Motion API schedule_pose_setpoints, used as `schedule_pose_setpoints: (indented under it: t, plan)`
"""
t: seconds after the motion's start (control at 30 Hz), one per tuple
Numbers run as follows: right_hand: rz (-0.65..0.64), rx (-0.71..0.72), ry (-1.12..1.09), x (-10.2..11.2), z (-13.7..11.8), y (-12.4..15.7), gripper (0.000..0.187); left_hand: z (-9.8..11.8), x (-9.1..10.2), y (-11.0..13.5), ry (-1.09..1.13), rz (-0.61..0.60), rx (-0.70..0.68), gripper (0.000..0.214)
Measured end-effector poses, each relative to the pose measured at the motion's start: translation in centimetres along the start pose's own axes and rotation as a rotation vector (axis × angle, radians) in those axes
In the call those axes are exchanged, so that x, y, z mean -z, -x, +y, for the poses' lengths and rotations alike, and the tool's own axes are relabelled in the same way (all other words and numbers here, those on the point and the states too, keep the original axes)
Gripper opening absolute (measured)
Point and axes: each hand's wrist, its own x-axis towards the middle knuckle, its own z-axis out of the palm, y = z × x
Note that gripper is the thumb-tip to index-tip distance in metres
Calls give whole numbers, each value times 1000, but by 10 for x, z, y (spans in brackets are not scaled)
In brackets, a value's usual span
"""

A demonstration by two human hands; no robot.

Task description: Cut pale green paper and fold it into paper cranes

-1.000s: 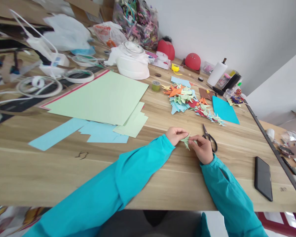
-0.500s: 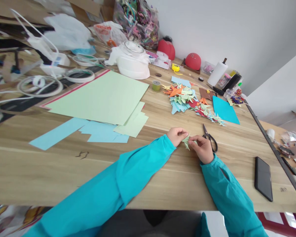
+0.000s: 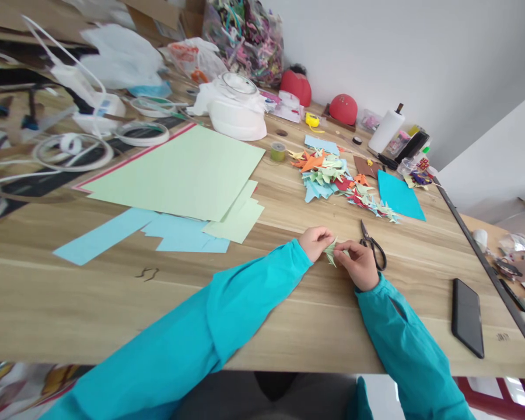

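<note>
Between my hands is a small pale green folded paper crane (image 3: pixel 331 253), held just above the wooden table. My left hand (image 3: pixel 315 241) pinches it from the left, thumb and finger pressed together. From the other side my right hand (image 3: pixel 359 263) grips it with closed fingertips, which hide part of the folds. Black-handled scissors (image 3: pixel 371 245) lie right beside my right hand, blades pointing away. Farther off is a pile of folded paper cranes (image 3: pixel 328 175) in orange, green, blue and red.
Green paper sheets (image 3: pixel 179 175) and blue paper strips (image 3: pixel 105 236) lie to the left. A black phone (image 3: pixel 467 317) rests near the right edge. A turquoise sheet (image 3: pixel 400 195), a spool of thread (image 3: pixel 277 152) and a white bag (image 3: pixel 236 114) stand or lie farther back.
Almost nothing differs. Both hands keep their hold on the paper crane in the same place, and the view has shifted very slightly.
</note>
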Motion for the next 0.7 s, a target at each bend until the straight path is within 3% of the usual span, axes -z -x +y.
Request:
schedule_pose_setpoints:
  t: [0.7]
  plan:
    - [22,15,-2,0,-4,0,15,4,1,1,167,14,82,20]
